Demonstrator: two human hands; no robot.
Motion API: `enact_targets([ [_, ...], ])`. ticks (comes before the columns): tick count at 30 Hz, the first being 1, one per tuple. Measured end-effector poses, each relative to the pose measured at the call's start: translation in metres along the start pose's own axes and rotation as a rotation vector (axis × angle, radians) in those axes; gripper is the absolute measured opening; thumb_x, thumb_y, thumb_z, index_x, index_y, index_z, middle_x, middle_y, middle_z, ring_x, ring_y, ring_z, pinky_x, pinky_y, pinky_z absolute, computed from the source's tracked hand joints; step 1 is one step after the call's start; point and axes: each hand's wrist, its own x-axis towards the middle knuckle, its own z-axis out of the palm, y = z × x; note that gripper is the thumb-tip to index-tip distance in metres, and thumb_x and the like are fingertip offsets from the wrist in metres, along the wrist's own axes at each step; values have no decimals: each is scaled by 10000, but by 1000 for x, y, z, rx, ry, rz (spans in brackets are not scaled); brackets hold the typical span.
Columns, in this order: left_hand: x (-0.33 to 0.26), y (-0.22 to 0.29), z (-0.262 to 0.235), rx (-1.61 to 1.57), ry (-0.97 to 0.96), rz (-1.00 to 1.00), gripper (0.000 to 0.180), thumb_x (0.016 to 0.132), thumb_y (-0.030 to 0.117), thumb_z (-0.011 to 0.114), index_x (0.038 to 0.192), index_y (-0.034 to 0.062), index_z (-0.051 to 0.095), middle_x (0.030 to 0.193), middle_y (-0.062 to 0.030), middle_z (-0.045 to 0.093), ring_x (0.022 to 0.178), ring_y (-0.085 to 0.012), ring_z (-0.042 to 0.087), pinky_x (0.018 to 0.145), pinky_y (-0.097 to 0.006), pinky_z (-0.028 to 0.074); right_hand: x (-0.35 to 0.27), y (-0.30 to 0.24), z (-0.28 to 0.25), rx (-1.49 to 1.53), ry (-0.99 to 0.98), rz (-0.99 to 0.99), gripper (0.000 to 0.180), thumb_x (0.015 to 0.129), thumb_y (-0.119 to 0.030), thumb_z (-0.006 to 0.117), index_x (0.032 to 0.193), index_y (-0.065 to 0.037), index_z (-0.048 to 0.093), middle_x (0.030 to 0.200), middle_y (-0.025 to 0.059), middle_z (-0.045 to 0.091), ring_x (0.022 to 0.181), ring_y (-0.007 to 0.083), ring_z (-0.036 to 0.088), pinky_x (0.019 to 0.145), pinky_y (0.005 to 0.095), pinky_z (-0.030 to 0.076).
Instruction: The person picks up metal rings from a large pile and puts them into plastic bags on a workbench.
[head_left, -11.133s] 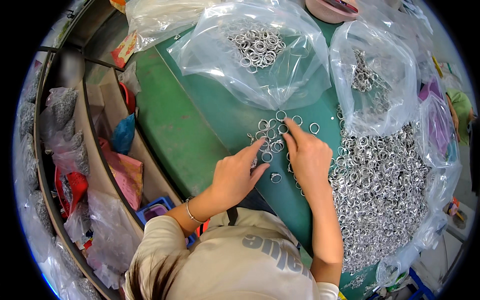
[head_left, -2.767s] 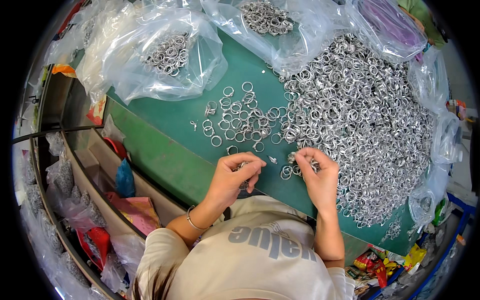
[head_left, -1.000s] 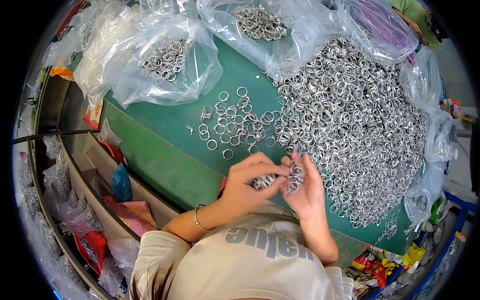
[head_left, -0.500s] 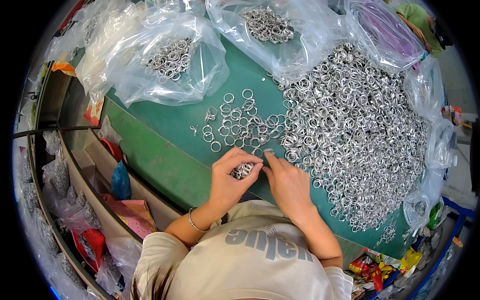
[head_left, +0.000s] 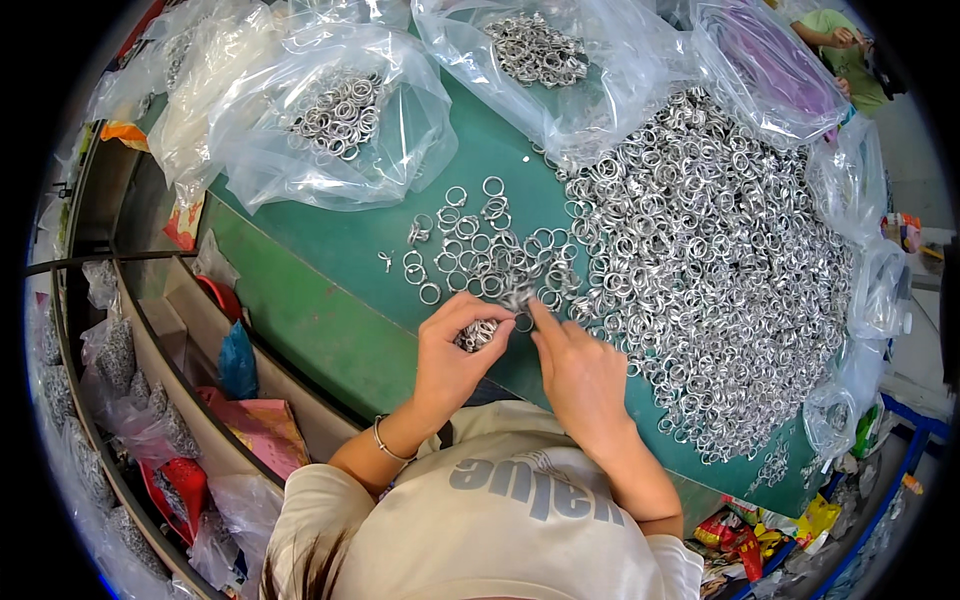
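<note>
Cupped in my left hand (head_left: 447, 335) is a clump of silver metal rings (head_left: 478, 335), its thumb and index finger closed around them. My right hand (head_left: 580, 370) lies just to the right, index finger stretched toward a few motion-smeared rings (head_left: 518, 297) at the left hand's fingertips. The right thumb stays apart from that finger, and the other fingers are partly curled and hidden. Beyond both hands, a loose spread of rings (head_left: 482, 250) lies on the green tabletop (head_left: 330, 250). It runs into a large heap of similar rings (head_left: 720, 280) on the right.
Clear plastic bags holding rings (head_left: 350, 115) (head_left: 535, 50) stand along the far side. A purple-lined bag (head_left: 775, 60) borders the heap. An open drawer (head_left: 290, 420) with small bags is at left. Coloured packets (head_left: 740, 535) lie below right; another person (head_left: 845, 50) is at far right.
Rings at my fingertips have shifted and now blur. The left hand has moved slightly left, and the gap between my hands is a little wider. The other person's arm has risen.
</note>
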Motion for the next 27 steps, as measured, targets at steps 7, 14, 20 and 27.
enact_targets([
  [7,1,3,-3,140,29,32,210,712,-28,684,910,41,678,735,-57,561,667,-143,536,605,-250,430,-8,17,-11,165,102,-12,226,788,-87,616,1011,-96,649,670,83,577,520,269,582,457,361,444],
  [14,-5,9,2,147,-34,62,234,689,-41,694,907,44,683,732,-45,546,652,-130,518,597,-235,413,28,26,-5,40,235,59,72,782,-108,637,841,-67,644,688,103,605,537,292,587,461,373,438],
  [20,-5,8,-1,163,-33,45,242,689,-36,699,915,47,682,725,-45,539,645,-134,510,587,-234,409,19,32,-13,80,308,155,20,780,-71,625,780,-51,628,727,113,640,566,292,605,492,361,455],
  [27,-4,9,-1,157,-53,63,229,689,-28,702,904,50,683,733,-50,551,649,-143,517,591,-242,416,26,44,-13,99,469,137,36,789,-60,641,818,-39,645,749,105,653,562,259,611,497,323,461],
])
